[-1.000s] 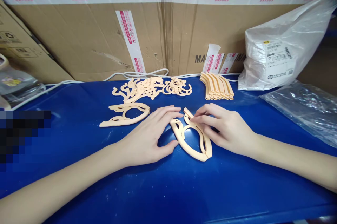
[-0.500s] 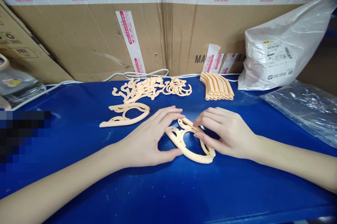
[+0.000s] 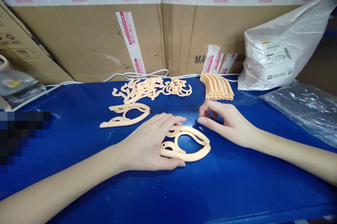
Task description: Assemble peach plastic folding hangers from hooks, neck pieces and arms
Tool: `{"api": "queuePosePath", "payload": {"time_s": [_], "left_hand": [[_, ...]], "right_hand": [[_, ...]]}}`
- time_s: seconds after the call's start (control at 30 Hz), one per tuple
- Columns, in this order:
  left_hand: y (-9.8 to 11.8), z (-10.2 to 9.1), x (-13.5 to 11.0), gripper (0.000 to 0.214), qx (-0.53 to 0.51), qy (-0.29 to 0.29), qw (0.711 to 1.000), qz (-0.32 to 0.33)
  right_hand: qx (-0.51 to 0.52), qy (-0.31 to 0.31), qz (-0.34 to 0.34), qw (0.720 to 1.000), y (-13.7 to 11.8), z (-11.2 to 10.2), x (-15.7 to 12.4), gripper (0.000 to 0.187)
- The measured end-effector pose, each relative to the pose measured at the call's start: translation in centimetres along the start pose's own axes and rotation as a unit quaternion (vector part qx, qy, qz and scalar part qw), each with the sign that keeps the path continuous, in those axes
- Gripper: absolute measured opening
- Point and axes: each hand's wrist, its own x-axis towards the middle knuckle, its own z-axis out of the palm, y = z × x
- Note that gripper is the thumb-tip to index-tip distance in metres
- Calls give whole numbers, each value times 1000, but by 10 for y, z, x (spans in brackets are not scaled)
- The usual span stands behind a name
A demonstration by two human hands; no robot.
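Left grip (image 3: 154, 143) clasps the left end of a folded beige clothes hanger (image 3: 189, 157) btwn thumb & fingers, mid-worktop (image 3: 168, 196). I've the right grip (image 3: 230, 124) just far-right of it, clear, fingers loosely curled, thumb apart. 2nd folded hanger (image 3: 123, 123) lies farther L; hook-shaped pcs (image 3: 150, 89) & stacked curved pcs (image 3: 217, 86) are on the far side.

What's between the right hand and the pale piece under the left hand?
The head view shows only a strip of blue tabletop between the right hand and the pale piece.
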Motion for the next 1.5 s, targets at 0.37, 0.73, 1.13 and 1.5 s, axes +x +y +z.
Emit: {"api": "queuePosePath", "payload": {"time_s": [0.37,0.73,1.13,1.5], "left_hand": [[-4,-5,-2,64,133,156,977,50],[-5,-3,-1,67,92,133,986,43],[-6,-3,0,69,88,133,986,45],[4,-22,4,55,204,138,967,61]], "right_hand": [[274,-137,128,943,-5,0,4,28],[354,-140,151,912,-5,-1,6,22],[352,-142,152,912,-5,0,6,27],[286,-117,83,947,3,-2,4,34]]}}
